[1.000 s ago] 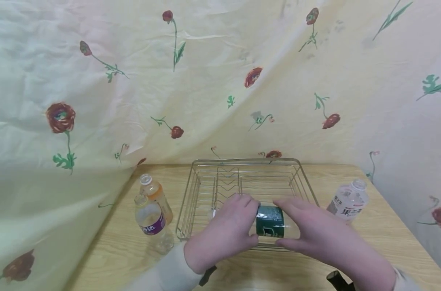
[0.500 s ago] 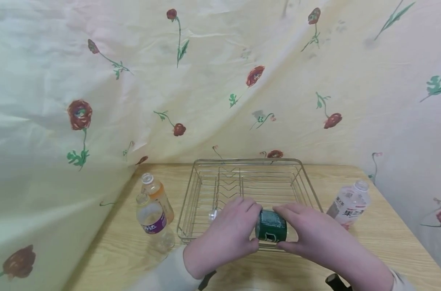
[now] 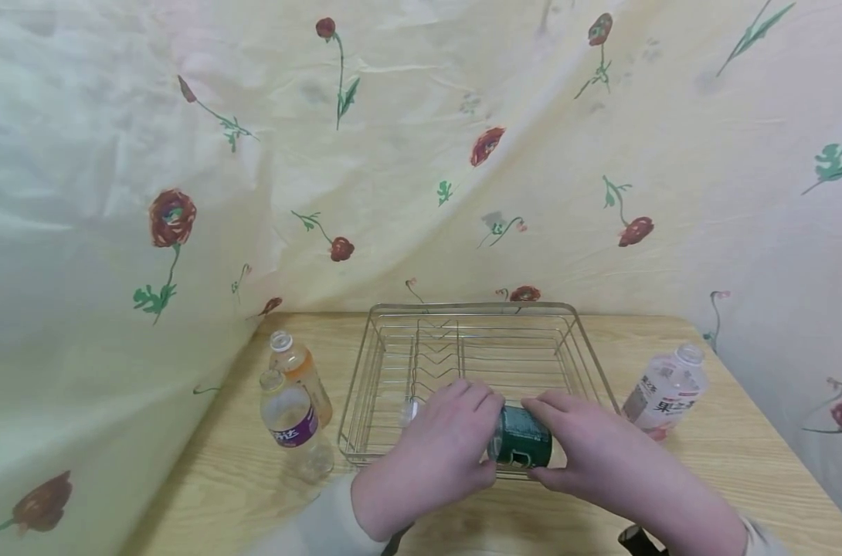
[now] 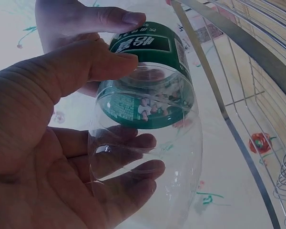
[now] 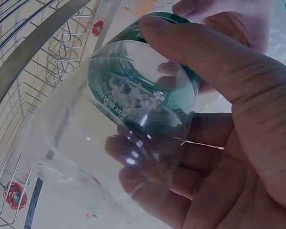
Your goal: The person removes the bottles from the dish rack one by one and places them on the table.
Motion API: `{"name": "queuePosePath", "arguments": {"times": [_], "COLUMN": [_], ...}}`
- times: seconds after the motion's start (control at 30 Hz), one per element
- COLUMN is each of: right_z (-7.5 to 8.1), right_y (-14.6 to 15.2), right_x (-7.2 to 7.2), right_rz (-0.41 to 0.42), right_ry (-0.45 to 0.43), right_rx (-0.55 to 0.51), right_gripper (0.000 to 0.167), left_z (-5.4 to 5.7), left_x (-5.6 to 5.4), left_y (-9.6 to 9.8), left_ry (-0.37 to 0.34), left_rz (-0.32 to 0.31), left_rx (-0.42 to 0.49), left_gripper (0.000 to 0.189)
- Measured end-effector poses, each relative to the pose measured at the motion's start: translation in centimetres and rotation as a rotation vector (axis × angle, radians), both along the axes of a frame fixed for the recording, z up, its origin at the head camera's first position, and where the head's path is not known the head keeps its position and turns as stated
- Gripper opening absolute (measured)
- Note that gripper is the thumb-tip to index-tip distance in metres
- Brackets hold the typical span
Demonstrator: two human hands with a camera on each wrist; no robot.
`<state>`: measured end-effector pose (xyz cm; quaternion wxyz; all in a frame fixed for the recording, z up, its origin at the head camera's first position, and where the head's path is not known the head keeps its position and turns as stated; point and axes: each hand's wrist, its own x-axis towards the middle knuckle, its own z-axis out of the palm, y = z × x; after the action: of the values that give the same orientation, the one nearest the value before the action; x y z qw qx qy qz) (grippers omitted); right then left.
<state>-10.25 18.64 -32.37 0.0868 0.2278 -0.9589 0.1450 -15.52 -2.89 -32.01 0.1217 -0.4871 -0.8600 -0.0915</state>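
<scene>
A clear plastic bottle (image 3: 525, 439) with a green label lies sideways in both hands, over the front part of a wire dish rack (image 3: 511, 355). My left hand (image 3: 449, 444) grips one end, its thumb near the label and its fingers curled under the clear wall. At the other end my right hand (image 3: 591, 448) holds the bottle the same way, seen closely around the clear plastic (image 5: 143, 90) in the right wrist view. The open neck, colourless, sticks out past the left hand. In the left wrist view the label (image 4: 152, 45) wraps the bottle's middle.
Two open bottles stand left of the rack: one orange-tinted (image 3: 299, 371), one with a purple label (image 3: 292, 428). Another clear bottle with a white label (image 3: 664, 390) stands to the right. Behind the wooden table (image 3: 205, 494) hangs a flowered cloth (image 3: 421, 154).
The bottle has shifted slightly right and toward me, and its label has turned a little between the hands. Both hands keep their grip. The other bottles stay put.
</scene>
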Motion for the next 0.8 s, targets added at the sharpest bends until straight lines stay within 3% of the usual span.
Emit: {"name": "queuePosePath", "arguments": {"times": [0.13, 0.37, 0.8], "right_z": [-0.2, -0.3, -0.5], "right_y": [-0.1, 0.2, 1.0], "right_x": [-0.1, -0.1, -0.1], "right_rz": [0.006, -0.010, -0.081], "right_ry": [-0.008, -0.083, -0.109], "right_rx": [0.005, -0.041, -0.057], "right_gripper": [0.067, 0.064, 0.063], "left_z": [-0.1, 0.3, 1.1], "left_x": [0.1, 0.1, -0.5], "left_y": [-0.1, -0.6, -1.9], "left_ry": [0.013, -0.060, -0.062], "left_rz": [-0.001, 0.011, 0.036], "left_rx": [0.007, 0.015, 0.172], "left_gripper": [0.056, 0.082, 0.094]}}
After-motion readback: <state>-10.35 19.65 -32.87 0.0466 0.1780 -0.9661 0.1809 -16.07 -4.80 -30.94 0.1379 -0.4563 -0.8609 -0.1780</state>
